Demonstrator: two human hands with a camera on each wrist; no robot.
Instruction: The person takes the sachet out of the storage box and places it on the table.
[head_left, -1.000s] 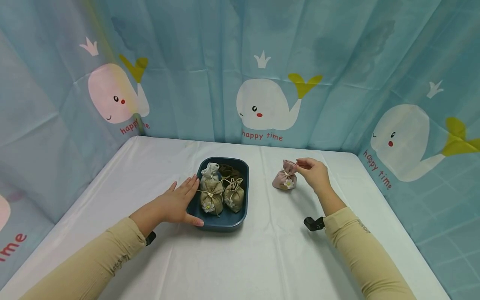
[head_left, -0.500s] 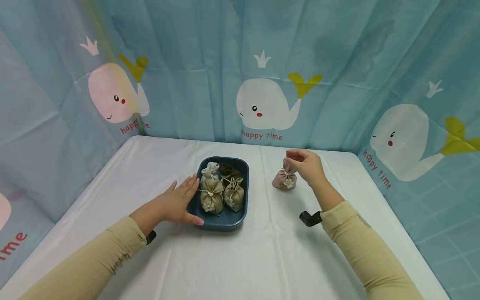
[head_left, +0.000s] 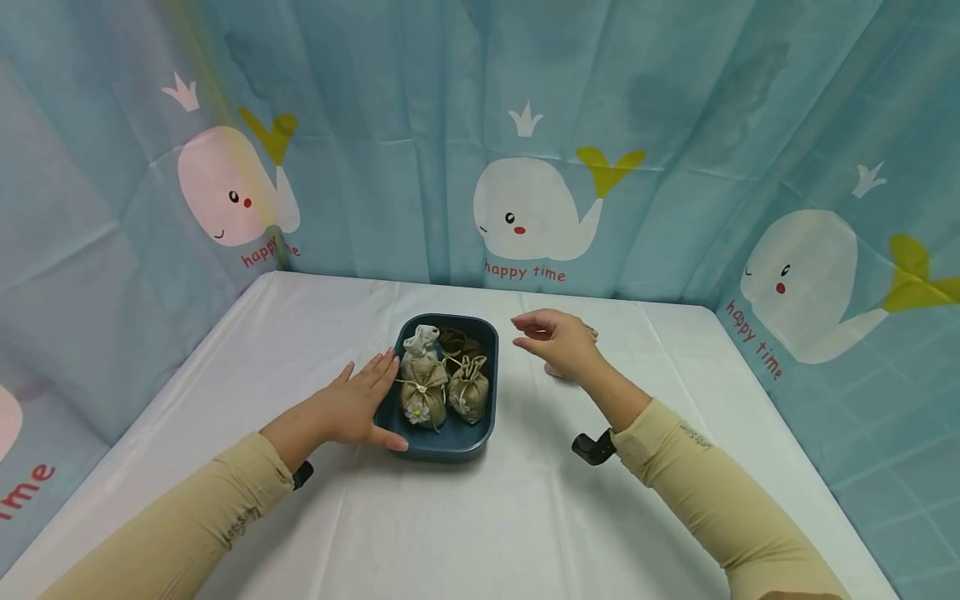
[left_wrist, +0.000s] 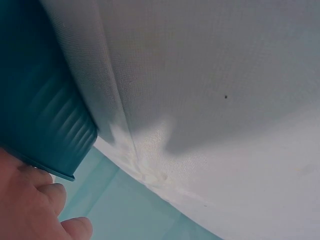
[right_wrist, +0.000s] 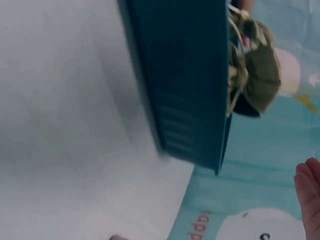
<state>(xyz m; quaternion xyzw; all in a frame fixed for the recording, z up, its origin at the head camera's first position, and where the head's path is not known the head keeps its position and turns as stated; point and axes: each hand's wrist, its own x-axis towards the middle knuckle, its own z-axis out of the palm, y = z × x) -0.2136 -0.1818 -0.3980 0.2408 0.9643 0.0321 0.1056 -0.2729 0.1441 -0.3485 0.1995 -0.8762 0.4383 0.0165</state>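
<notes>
Red lettering [head_left: 524, 270] on the curtain [head_left: 360, 208] reads "happy time". Your left hand [head_left: 351, 406] lies straight-fingered against the left rim of the dark blue tray [head_left: 442, 456]; cloth pouches [head_left: 423, 398] sit inside. Your right hand [head_left: 562, 342], thumb and fingertips parted, holds nothing near the tray's right edge and mostly hides a pink pouch [head_left: 556, 372]. White worktop [head_left: 465, 533] stretches toward you.

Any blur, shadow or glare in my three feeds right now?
Head: mostly crisp, soft shadows on the cloth near the sleeves, a yellowish streak down the curtain; left wrist: broad shadow over the cloth, brighter toward lower right; right wrist: bags look soft, and the base edge of the box is blurred.
</notes>
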